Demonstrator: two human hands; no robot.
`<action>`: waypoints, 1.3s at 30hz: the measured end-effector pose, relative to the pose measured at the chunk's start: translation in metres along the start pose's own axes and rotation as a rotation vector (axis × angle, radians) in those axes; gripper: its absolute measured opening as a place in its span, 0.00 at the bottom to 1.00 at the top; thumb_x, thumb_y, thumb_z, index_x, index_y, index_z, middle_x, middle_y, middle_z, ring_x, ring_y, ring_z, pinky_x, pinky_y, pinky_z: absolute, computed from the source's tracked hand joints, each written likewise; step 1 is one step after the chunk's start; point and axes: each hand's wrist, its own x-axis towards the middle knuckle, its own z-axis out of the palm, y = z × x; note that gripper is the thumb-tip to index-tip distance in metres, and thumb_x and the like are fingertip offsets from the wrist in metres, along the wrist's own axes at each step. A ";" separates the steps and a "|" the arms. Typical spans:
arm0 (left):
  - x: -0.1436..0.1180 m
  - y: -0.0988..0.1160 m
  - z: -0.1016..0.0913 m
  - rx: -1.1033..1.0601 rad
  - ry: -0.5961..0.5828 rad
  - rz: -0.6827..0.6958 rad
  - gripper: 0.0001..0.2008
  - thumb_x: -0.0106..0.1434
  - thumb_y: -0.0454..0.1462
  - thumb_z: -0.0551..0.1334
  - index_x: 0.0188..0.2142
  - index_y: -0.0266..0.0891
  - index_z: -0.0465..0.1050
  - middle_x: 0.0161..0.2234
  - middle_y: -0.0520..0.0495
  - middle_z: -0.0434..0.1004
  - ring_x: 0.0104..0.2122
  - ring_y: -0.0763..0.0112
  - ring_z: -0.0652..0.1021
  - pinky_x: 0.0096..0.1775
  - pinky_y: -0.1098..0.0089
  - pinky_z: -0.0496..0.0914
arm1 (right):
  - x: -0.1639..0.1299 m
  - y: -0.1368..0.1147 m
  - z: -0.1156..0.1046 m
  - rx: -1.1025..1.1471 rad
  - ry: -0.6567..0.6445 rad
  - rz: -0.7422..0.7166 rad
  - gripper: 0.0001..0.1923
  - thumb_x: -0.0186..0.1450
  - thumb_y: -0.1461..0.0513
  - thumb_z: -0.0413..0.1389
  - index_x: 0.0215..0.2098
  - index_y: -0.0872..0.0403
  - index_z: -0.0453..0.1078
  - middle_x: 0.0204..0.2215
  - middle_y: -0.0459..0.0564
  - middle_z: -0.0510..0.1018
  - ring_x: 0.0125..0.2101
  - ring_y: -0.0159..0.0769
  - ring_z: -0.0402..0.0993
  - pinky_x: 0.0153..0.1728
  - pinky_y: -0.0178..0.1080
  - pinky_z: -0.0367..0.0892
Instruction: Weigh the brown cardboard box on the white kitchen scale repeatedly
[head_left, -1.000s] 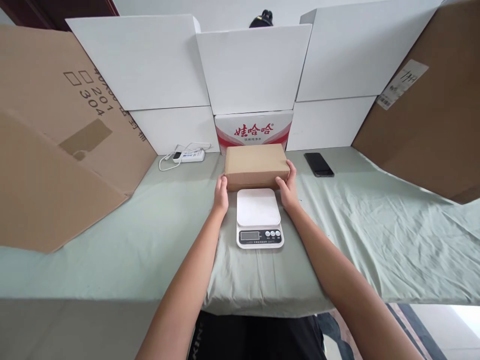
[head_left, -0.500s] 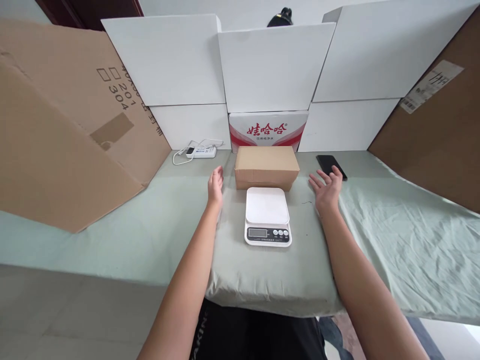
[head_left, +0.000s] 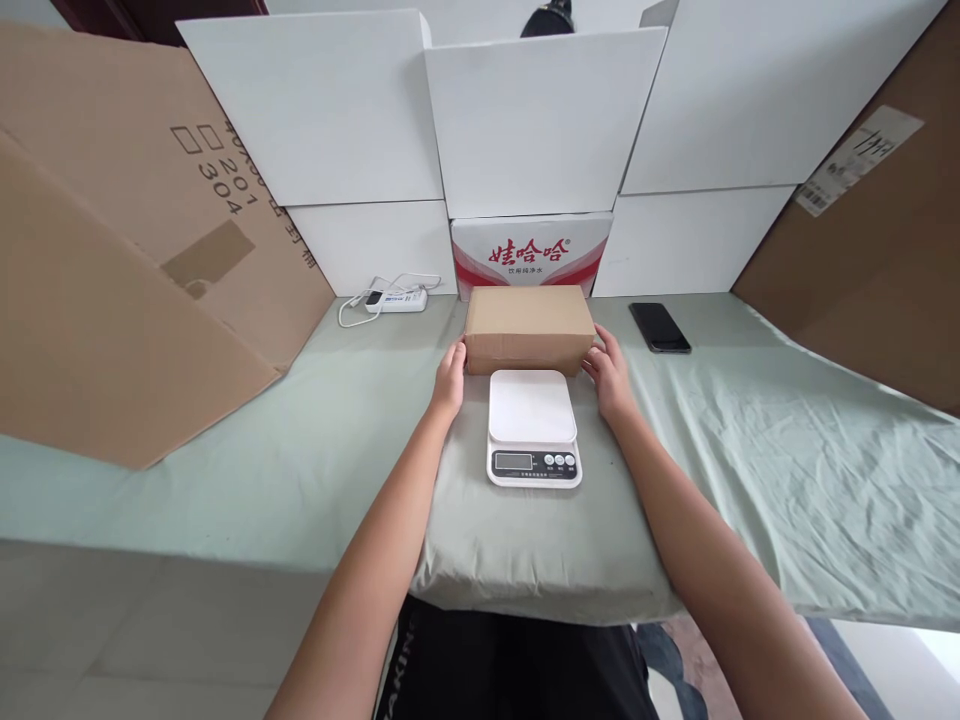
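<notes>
Left hand [head_left: 450, 377] and right hand [head_left: 611, 376] pressed on ends of brown cardboard box [head_left: 529, 327], digital kitchen scale [head_left: 533, 427] just near of it, black phone [head_left: 659, 327] far right

Plain brown cardboard box [head_left: 529, 328], closed, flat and level on the green-sheeted worktop [head_left: 300, 440], long side facing the camera. Sits just behind the white kitchen scale [head_left: 533, 427], near edge almost at the scale's platform; one hand on each short end.

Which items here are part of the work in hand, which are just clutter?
In hand:
- left hand and right hand, at the ends of the closed brown cardboard box
- white digital kitchen scale in front of it

Lying about:
- black smartphone
- white power strip
- red-and-white printed carton
</notes>
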 end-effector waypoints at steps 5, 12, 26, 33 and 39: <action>-0.001 -0.003 0.001 -0.006 0.015 0.003 0.39 0.72 0.69 0.60 0.65 0.45 0.80 0.72 0.38 0.80 0.76 0.46 0.73 0.75 0.52 0.68 | 0.000 0.001 0.001 -0.029 -0.090 -0.039 0.36 0.66 0.44 0.61 0.70 0.38 0.69 0.71 0.47 0.80 0.72 0.53 0.74 0.73 0.62 0.71; -0.001 -0.005 0.004 0.021 0.008 -0.022 0.39 0.73 0.68 0.59 0.66 0.45 0.79 0.73 0.37 0.78 0.76 0.46 0.74 0.76 0.49 0.66 | 0.000 0.000 0.001 -0.052 -0.080 -0.056 0.35 0.66 0.45 0.60 0.71 0.37 0.69 0.71 0.46 0.80 0.73 0.53 0.72 0.77 0.64 0.66; -0.004 -0.005 0.004 0.033 0.016 -0.024 0.37 0.74 0.67 0.59 0.67 0.46 0.79 0.73 0.38 0.78 0.76 0.46 0.74 0.76 0.49 0.66 | -0.002 0.000 0.002 -0.061 -0.099 -0.071 0.36 0.67 0.45 0.59 0.72 0.37 0.68 0.73 0.46 0.78 0.74 0.50 0.71 0.76 0.60 0.67; -0.005 -0.002 0.005 0.027 -0.003 -0.002 0.37 0.74 0.66 0.59 0.67 0.46 0.78 0.75 0.39 0.76 0.77 0.47 0.72 0.77 0.50 0.65 | -0.002 -0.001 0.003 -0.048 -0.097 -0.073 0.34 0.67 0.46 0.59 0.71 0.39 0.69 0.73 0.48 0.77 0.75 0.51 0.71 0.77 0.62 0.66; -0.005 -0.001 0.006 0.022 -0.020 0.001 0.36 0.75 0.65 0.59 0.69 0.46 0.78 0.75 0.40 0.76 0.77 0.48 0.72 0.77 0.51 0.65 | -0.003 -0.002 0.003 -0.047 -0.101 -0.080 0.35 0.68 0.47 0.60 0.72 0.39 0.68 0.75 0.47 0.76 0.76 0.51 0.69 0.79 0.62 0.62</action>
